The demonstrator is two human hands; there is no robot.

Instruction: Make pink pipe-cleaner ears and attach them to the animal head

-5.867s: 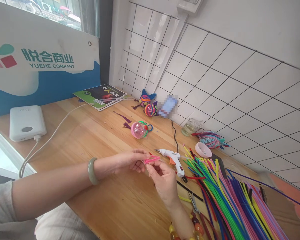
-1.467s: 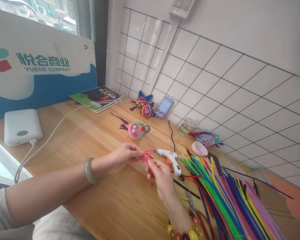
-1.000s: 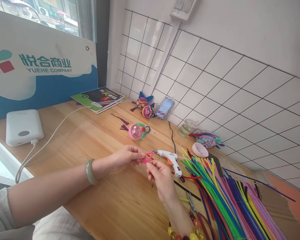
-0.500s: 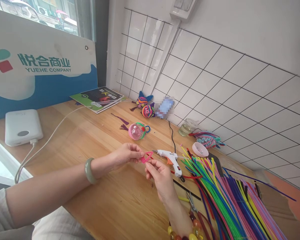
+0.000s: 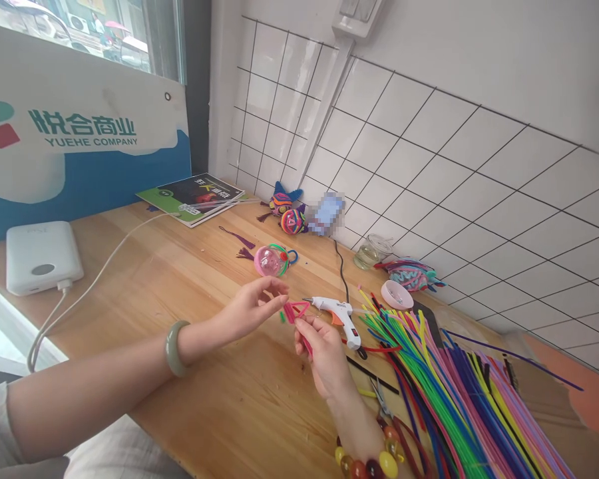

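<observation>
A pink pipe cleaner (image 5: 300,308), bent into a small triangle with folded strands beside it, is pinched in my right hand (image 5: 322,349). A further pink length shows below the right fingers. My left hand (image 5: 252,308) is just left of the bent piece, thumb and fingers apart; its thumb tip comes close to the pink strands, and I cannot tell if it touches. A small green bit (image 5: 282,318) shows beside the pink strands. Right behind the hands lies a white glue gun (image 5: 337,313) with an orange trigger.
Many coloured pipe cleaners (image 5: 429,372) cover the right side, with pliers (image 5: 381,398) near my right wrist. A clear ball with a pink rim (image 5: 269,261), a glass jar (image 5: 372,253), a pink dish (image 5: 397,295) and wrapped ornaments (image 5: 293,219) stand behind. A power bank (image 5: 44,257) sits left.
My left hand has let go of the pink pipe cleaner and spread its fingers. My right hand keeps hold of it, and more of the folded strands now shows.
</observation>
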